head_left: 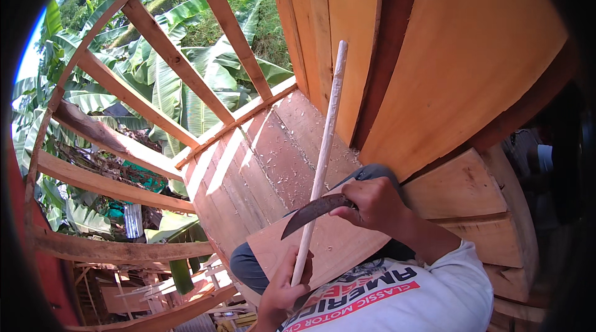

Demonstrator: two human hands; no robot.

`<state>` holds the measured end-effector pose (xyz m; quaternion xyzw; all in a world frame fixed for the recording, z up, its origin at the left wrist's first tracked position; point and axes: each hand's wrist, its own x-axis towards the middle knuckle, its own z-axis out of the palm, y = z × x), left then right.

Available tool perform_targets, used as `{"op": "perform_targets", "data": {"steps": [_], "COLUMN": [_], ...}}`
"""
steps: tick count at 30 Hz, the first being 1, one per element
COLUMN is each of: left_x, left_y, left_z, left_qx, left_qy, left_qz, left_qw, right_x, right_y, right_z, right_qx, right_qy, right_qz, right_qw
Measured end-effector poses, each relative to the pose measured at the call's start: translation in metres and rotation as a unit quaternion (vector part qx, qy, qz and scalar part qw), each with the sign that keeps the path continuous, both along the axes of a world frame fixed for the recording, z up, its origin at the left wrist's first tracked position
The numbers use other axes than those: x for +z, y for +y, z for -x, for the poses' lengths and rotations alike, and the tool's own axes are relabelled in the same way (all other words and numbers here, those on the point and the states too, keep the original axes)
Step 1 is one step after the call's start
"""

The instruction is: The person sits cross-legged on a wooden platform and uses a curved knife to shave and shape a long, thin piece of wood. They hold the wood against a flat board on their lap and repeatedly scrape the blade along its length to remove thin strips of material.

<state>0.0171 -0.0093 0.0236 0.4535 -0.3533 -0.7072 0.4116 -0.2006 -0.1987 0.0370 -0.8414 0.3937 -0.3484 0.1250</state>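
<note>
A long, pale, peeled wooden stick (324, 145) slants up and away from my lap. Its lower end is in my left hand (287, 285), with the fingers wrapped round it. My right hand (372, 203) grips the handle of a knife with a broad, dark, curved blade (315, 213). The blade crosses the stick a little above my left hand and points left; whether its edge bites into the wood I cannot tell. Across my lap, under the stick, lies a flat wooden board (347, 246). The knife's handle is mostly hidden in my right hand.
Pale shavings (279, 161) are scattered over the plank floor (248, 189) ahead. A railing of wooden slats (177, 68) stands along the left, with banana plants (164, 93) beyond it. Wooden wall panels (459, 52) rise close on the right, above stepped boards (462, 192).
</note>
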Motion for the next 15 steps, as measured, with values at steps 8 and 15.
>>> {"op": "perform_targets", "data": {"steps": [8, 15], "left_x": [0.002, 0.0], "left_y": [0.003, 0.01], "left_z": [0.002, 0.002], "left_qx": [0.012, -0.011], "left_qy": [0.027, 0.006], "left_qz": [0.024, 0.019], "left_qw": [0.999, 1.0], "right_x": [0.013, 0.019], "right_y": [0.017, 0.027], "right_z": [-0.008, -0.006], "right_qx": [0.07, 0.127], "right_qy": [0.012, 0.045], "right_qz": [0.055, 0.06], "right_qw": [0.996, 0.989]}}
